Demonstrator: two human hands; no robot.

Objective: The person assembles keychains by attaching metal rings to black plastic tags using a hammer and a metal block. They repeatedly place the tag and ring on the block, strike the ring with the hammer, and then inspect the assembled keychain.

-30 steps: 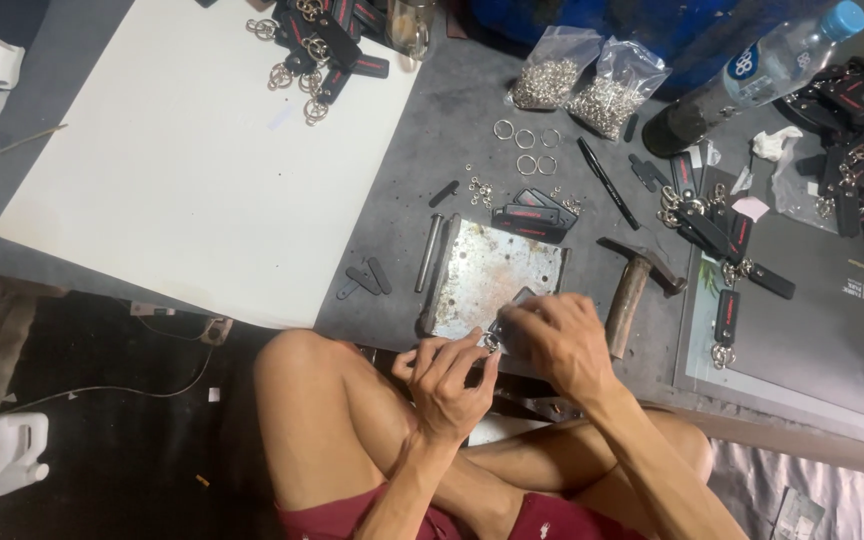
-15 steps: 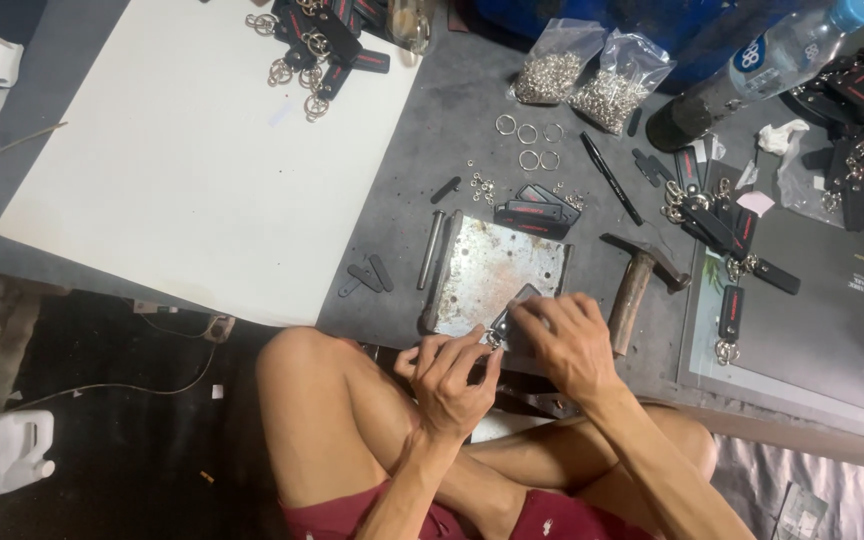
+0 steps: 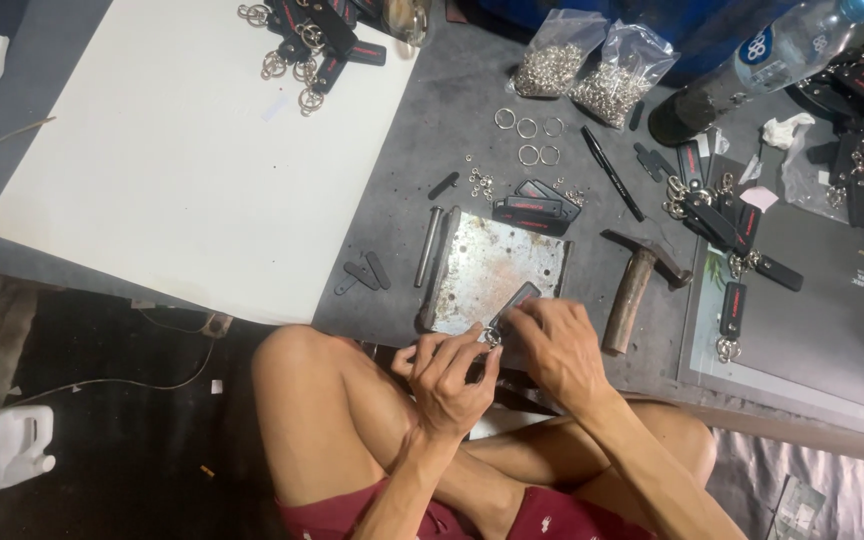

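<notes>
Both hands meet at the near edge of the counter (image 3: 452, 110), over the near corner of a scuffed metal plate (image 3: 497, 270) that probably serves as a hard backing for the work. The right hand (image 3: 552, 345) pinches a black key fob strap (image 3: 512, 303) in closed fingers, pressing it slantwise against the plate so that its ringed end points toward the other hand. The left hand (image 3: 452, 375) has its fingers narrowed around the small metal ring (image 3: 492, 337) at that end; how firmly it grips cannot be told. A hammer (image 3: 637, 285) lies just right of the plate, handle toward the person, within easy reach of the right hand. A metal punch (image 3: 427, 245) lies along the plate's left side. Loose split rings (image 3: 527, 140) and two bags of metal fittings (image 3: 587, 70) sit toward the far edge, with more black straps (image 3: 537, 208) stacked just beyond the plate
</notes>
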